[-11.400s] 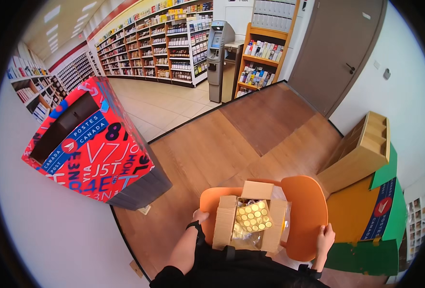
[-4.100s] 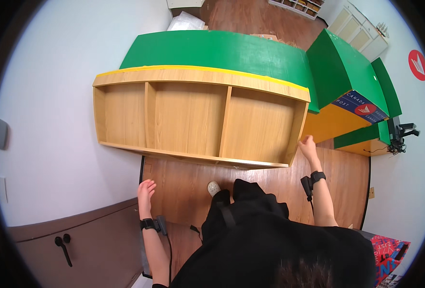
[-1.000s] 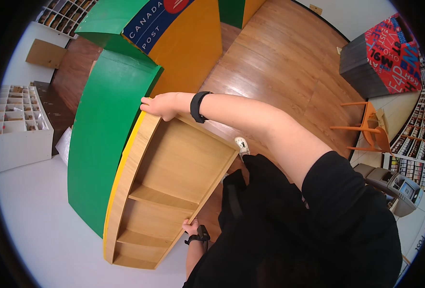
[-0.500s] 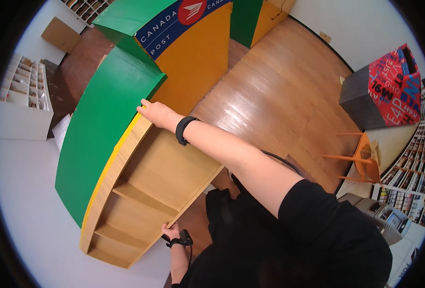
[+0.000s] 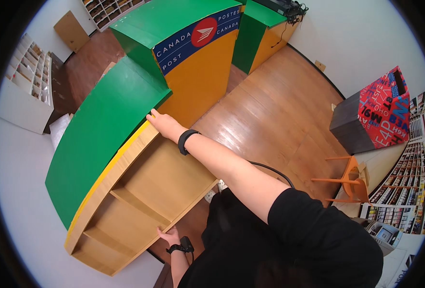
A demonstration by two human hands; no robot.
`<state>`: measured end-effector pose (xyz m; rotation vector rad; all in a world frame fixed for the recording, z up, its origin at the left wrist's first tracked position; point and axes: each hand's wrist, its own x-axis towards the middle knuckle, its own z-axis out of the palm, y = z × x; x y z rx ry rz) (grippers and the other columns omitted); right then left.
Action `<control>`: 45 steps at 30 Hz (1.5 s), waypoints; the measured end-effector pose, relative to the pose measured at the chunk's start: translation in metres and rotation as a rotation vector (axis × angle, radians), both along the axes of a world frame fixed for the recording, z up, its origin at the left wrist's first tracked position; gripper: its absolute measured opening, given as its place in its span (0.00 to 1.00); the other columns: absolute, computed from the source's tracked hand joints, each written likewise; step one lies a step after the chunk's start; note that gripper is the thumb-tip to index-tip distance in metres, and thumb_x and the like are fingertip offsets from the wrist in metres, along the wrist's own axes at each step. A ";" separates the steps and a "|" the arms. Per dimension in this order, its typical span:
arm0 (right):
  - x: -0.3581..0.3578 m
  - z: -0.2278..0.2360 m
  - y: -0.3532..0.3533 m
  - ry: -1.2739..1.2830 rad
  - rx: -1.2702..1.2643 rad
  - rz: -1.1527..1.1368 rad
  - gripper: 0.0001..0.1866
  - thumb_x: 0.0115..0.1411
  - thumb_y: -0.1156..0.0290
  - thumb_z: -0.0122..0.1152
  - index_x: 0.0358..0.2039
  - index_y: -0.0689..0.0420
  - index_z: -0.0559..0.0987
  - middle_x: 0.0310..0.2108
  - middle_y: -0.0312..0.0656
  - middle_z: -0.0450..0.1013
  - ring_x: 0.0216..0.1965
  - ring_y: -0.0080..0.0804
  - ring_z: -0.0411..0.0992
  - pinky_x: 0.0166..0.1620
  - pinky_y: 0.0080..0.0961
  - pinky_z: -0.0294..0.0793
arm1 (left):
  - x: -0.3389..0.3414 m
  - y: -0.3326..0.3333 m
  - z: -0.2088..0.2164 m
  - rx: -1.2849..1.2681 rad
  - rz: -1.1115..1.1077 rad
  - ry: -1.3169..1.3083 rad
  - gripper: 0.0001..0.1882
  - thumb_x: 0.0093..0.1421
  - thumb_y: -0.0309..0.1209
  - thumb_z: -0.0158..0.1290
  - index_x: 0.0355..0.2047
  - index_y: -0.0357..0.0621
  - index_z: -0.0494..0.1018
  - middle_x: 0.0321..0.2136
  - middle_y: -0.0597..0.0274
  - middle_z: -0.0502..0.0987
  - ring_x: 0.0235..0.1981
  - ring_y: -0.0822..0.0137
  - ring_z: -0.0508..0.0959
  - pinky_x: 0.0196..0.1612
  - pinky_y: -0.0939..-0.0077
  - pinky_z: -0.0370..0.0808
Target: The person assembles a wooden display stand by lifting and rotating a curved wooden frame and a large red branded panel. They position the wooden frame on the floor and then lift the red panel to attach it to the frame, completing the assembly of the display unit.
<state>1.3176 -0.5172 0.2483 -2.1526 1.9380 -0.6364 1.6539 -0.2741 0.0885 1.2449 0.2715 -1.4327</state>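
Note:
A curved wooden shelf unit [image 5: 178,165] with open compartments and a yellow edge strip lies along a green curved counter [image 5: 94,120]. My right hand [image 5: 168,127], with a black wristband, reaches across to the unit's far upper corner. Its fingers hook over the yellow edge, close to the counter's step. Lower down, my left hand [image 5: 170,236] grips the unit's near edge board with thumb and fingers. A dark strap with a small black device sits on that wrist. What supports the unit underneath is hidden.
A taller green-and-orange counter block [image 5: 203,72] with a blue sign band adjoins the far end. An orange chair [image 5: 347,178], a red patterned bin [image 5: 385,110] and display racks [image 5: 404,177] stand to the right. White pigeonhole shelves [image 5: 32,72] line the left.
The whole view has shifted, bringing more of the far counter into sight. Both hands stay on the shelf unit's edges, and the fingers of my left hand look slightly more spread.

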 end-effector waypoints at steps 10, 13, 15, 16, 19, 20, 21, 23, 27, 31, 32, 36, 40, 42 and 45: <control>-0.017 0.008 -0.007 -0.034 0.061 0.178 0.27 0.34 0.83 0.51 0.40 0.63 0.60 0.42 0.60 0.55 0.25 0.45 0.69 0.29 0.31 0.70 | -0.052 0.025 0.006 0.130 0.263 0.119 0.38 0.43 0.64 0.37 0.39 0.39 0.58 0.39 0.54 0.64 0.40 0.65 0.64 0.44 0.63 0.56; -0.024 0.010 -0.010 -0.075 0.064 0.254 0.25 0.34 0.82 0.51 0.38 0.64 0.60 0.39 0.59 0.56 0.24 0.45 0.69 0.27 0.31 0.70 | -0.090 0.029 -0.010 0.153 0.312 0.156 0.42 0.42 0.67 0.32 0.39 0.39 0.58 0.41 0.52 0.63 0.43 0.62 0.62 0.45 0.60 0.55; -0.027 0.012 -0.012 -0.095 0.104 0.307 0.25 0.34 0.80 0.53 0.37 0.64 0.60 0.37 0.58 0.57 0.23 0.45 0.68 0.26 0.30 0.70 | -0.121 0.028 -0.027 0.164 0.344 0.153 0.43 0.42 0.68 0.31 0.40 0.38 0.58 0.44 0.52 0.61 0.46 0.61 0.60 0.46 0.58 0.55; -0.033 0.011 -0.012 -0.081 0.100 0.311 0.26 0.33 0.79 0.54 0.37 0.65 0.60 0.37 0.59 0.56 0.23 0.45 0.69 0.25 0.30 0.70 | -0.146 0.017 -0.025 0.153 0.362 0.147 0.43 0.42 0.68 0.31 0.41 0.37 0.58 0.45 0.52 0.60 0.47 0.60 0.59 0.47 0.56 0.55; -0.038 0.014 -0.016 0.028 0.085 0.383 0.36 0.31 0.73 0.60 0.43 0.65 0.56 0.43 0.58 0.54 0.27 0.38 0.70 0.30 0.23 0.70 | -0.198 0.008 -0.048 -0.132 0.267 0.188 0.32 0.43 0.53 0.37 0.47 0.51 0.58 0.49 0.59 0.58 0.50 0.55 0.57 0.50 0.50 0.51; -0.030 0.015 -0.015 0.009 0.105 0.426 0.36 0.31 0.73 0.61 0.44 0.66 0.56 0.43 0.57 0.54 0.27 0.37 0.70 0.30 0.22 0.70 | -0.209 0.025 -0.071 -0.146 0.020 -0.354 0.33 0.44 0.55 0.37 0.47 0.51 0.58 0.49 0.60 0.58 0.49 0.57 0.57 0.49 0.53 0.53; -0.025 0.017 -0.016 0.000 0.118 0.472 0.37 0.31 0.72 0.61 0.44 0.66 0.56 0.43 0.57 0.54 0.28 0.37 0.69 0.30 0.21 0.70 | -0.227 0.038 -0.088 -0.010 -0.159 -0.921 0.33 0.44 0.57 0.36 0.47 0.51 0.58 0.48 0.61 0.59 0.48 0.58 0.58 0.48 0.55 0.55; -0.023 0.014 -0.017 -0.103 0.110 0.589 0.31 0.32 0.80 0.53 0.40 0.70 0.56 0.40 0.60 0.54 0.26 0.44 0.69 0.28 0.27 0.71 | -0.249 0.056 -0.095 0.087 -0.093 -0.848 0.33 0.45 0.57 0.38 0.46 0.50 0.59 0.47 0.63 0.60 0.46 0.60 0.60 0.46 0.60 0.58; -0.046 0.012 -0.035 -0.048 0.161 0.481 0.30 0.33 0.79 0.53 0.41 0.70 0.56 0.39 0.57 0.54 0.27 0.42 0.69 0.29 0.26 0.72 | -0.310 -0.005 0.009 0.001 0.547 0.122 0.30 0.45 0.54 0.47 0.41 0.45 0.61 0.39 0.64 0.66 0.40 0.65 0.67 0.39 0.73 0.66; -0.041 0.020 -0.034 -0.028 0.214 0.580 0.30 0.34 0.77 0.56 0.40 0.70 0.56 0.36 0.54 0.56 0.27 0.42 0.69 0.29 0.25 0.72 | -0.307 0.000 0.017 0.015 0.400 -0.060 0.30 0.45 0.52 0.48 0.43 0.46 0.60 0.41 0.63 0.65 0.41 0.66 0.66 0.40 0.72 0.64; -0.036 0.019 -0.032 -0.027 0.183 0.604 0.30 0.34 0.76 0.56 0.39 0.70 0.56 0.35 0.53 0.56 0.27 0.42 0.69 0.29 0.25 0.72 | -0.307 0.002 0.011 0.011 0.342 -0.167 0.29 0.45 0.50 0.48 0.43 0.46 0.60 0.41 0.63 0.65 0.41 0.66 0.66 0.41 0.72 0.63; -0.037 0.016 -0.032 -0.078 0.154 0.666 0.28 0.34 0.75 0.56 0.36 0.70 0.57 0.33 0.53 0.57 0.26 0.45 0.68 0.28 0.28 0.72 | -0.313 -0.003 -0.013 0.152 0.415 -0.210 0.27 0.45 0.48 0.45 0.43 0.46 0.61 0.42 0.61 0.64 0.41 0.63 0.64 0.42 0.71 0.63; -0.045 0.017 -0.034 -0.171 0.153 0.701 0.27 0.34 0.74 0.56 0.35 0.68 0.57 0.31 0.54 0.57 0.24 0.49 0.67 0.27 0.33 0.71 | -0.321 -0.005 -0.024 0.157 0.499 -0.173 0.26 0.44 0.45 0.43 0.42 0.44 0.61 0.40 0.59 0.65 0.40 0.60 0.64 0.42 0.69 0.62; -0.048 0.020 -0.041 -0.187 0.172 0.689 0.27 0.34 0.74 0.56 0.35 0.68 0.56 0.31 0.54 0.56 0.23 0.50 0.66 0.26 0.34 0.70 | -0.323 -0.017 -0.017 0.145 0.491 -0.209 0.23 0.45 0.41 0.42 0.40 0.41 0.62 0.37 0.58 0.66 0.40 0.61 0.65 0.41 0.71 0.62; -0.050 0.022 -0.041 -0.212 0.249 0.698 0.30 0.35 0.73 0.56 0.39 0.67 0.55 0.33 0.55 0.56 0.25 0.51 0.66 0.26 0.37 0.70 | -0.320 -0.016 -0.002 0.192 0.384 -0.156 0.23 0.45 0.41 0.42 0.39 0.40 0.62 0.36 0.58 0.66 0.39 0.60 0.66 0.40 0.71 0.63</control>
